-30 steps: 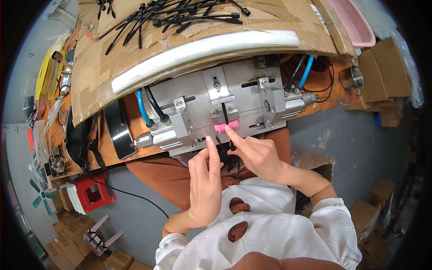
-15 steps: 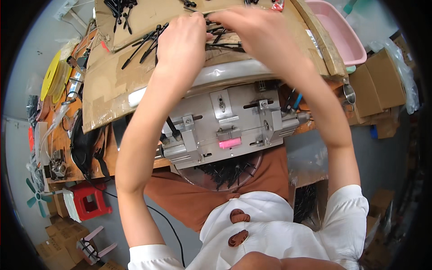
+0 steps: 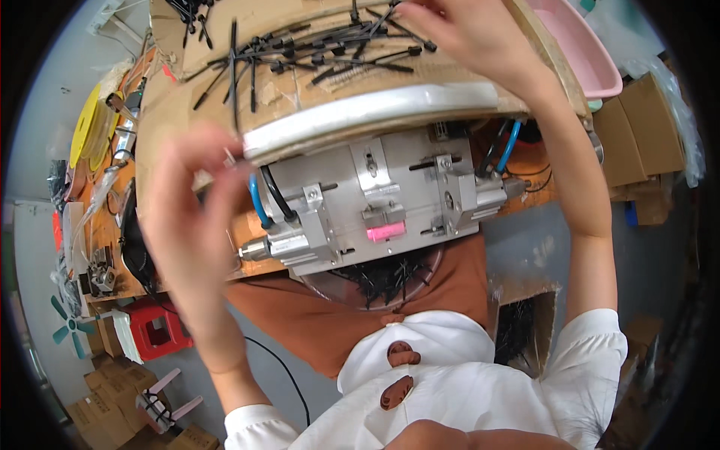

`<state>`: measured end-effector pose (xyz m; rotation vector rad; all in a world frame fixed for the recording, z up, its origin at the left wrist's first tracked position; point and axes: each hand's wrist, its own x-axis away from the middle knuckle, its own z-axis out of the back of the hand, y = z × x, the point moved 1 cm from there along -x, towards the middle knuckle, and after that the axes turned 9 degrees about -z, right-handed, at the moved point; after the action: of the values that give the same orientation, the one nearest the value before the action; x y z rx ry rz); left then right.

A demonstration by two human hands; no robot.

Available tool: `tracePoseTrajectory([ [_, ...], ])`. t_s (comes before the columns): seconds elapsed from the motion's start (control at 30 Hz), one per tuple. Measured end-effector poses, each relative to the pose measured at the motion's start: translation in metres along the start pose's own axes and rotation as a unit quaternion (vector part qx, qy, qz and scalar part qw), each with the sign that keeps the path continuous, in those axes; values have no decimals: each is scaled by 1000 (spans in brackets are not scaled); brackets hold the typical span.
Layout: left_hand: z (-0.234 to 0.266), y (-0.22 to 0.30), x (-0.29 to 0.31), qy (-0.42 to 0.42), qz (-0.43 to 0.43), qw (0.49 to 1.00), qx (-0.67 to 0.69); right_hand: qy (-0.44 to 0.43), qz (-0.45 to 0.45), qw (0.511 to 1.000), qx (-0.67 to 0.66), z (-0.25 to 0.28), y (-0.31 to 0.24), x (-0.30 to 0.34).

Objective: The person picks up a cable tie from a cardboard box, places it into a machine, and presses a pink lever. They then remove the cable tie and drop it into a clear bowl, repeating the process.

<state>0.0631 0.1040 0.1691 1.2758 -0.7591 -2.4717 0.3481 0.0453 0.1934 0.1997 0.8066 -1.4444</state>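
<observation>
Blurred by motion, my left hand [image 3: 196, 195] is closed at the left end of the white padded edge strip [image 3: 375, 109]. A thin black rod [image 3: 234, 75] stands up from its fingertips. My right hand [image 3: 469, 34] reaches over the cardboard surface, thumb and finger pinched on the end of another black rod [image 3: 382, 20]. Between the hands lies a loose pile of black rods with small knobs [image 3: 300, 56]. Below the strip is a metal fixture [image 3: 349, 202] with a clamp block on each side and a pink piece [image 3: 385, 231] at its front middle.
A clear bowl of black rods [image 3: 379, 285] rests on my lap under the fixture. Blue tubes [image 3: 259, 199] run to the fixture. A pink basin [image 3: 581, 52] and cardboard box [image 3: 637, 135] stand right, a yellow spool [image 3: 85, 126] and red stool [image 3: 154, 330] left.
My left hand has moved from the pile toward me and left, carrying a black rod. My right hand has shifted slightly right and away. The pile is now uncovered.
</observation>
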Motion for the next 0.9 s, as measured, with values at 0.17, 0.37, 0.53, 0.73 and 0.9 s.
tracePoseTrajectory([
  [0.17,-72,53,126,-158,25,976,-151,-57,-274,901,-333,24,-25,43],
  [0.37,-124,54,137,-217,37,946,-238,-8,-191,861,-472,32,-14,95],
  [0.53,-129,56,135,-224,29,941,-253,51,-201,885,-417,38,-47,111],
  [0.73,-110,55,126,-254,60,944,-201,36,-152,974,-166,-7,-79,176],
  [0.9,-69,11,16,-73,-40,973,-216,-50,-134,985,-101,-54,-100,227],
])
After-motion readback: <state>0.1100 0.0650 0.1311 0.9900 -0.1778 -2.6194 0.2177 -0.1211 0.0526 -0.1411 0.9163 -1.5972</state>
